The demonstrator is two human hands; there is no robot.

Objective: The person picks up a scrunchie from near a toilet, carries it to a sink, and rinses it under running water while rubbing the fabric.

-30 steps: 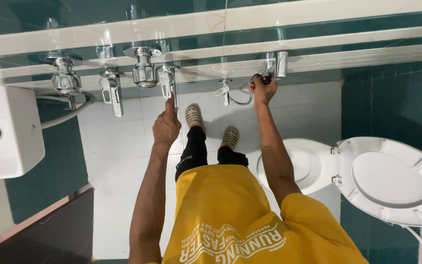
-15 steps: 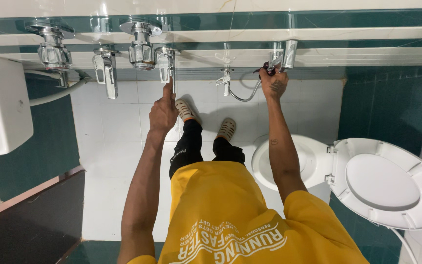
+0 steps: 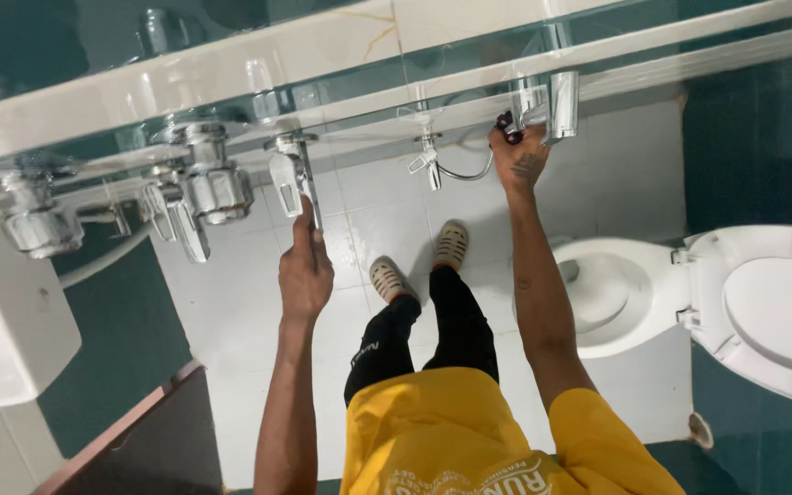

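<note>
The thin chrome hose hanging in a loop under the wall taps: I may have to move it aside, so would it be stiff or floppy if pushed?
Probably floppy: the hose sags in a curve between a small valve and the right hand. Its shiny metal surface may be slippery. It looks light, being thin.

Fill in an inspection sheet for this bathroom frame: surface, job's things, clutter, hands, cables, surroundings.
Surface: tiled wall with pale band, teal above and below.
Job's things: chrome lever tap; chrome fitting further right; dark small thing at it, too small to tell.
Clutter: nothing seen.
Hands: left hand, forefinger raised onto the lever tap; right hand at the chrome fitting, grip closed on the dark thing.
Cables: thin hose loops from a small valve to the right hand; grey pipe beside the cistern.
Surroundings: white cistern on the left, more taps, toilet with lid up, white floor tiles.
</note>
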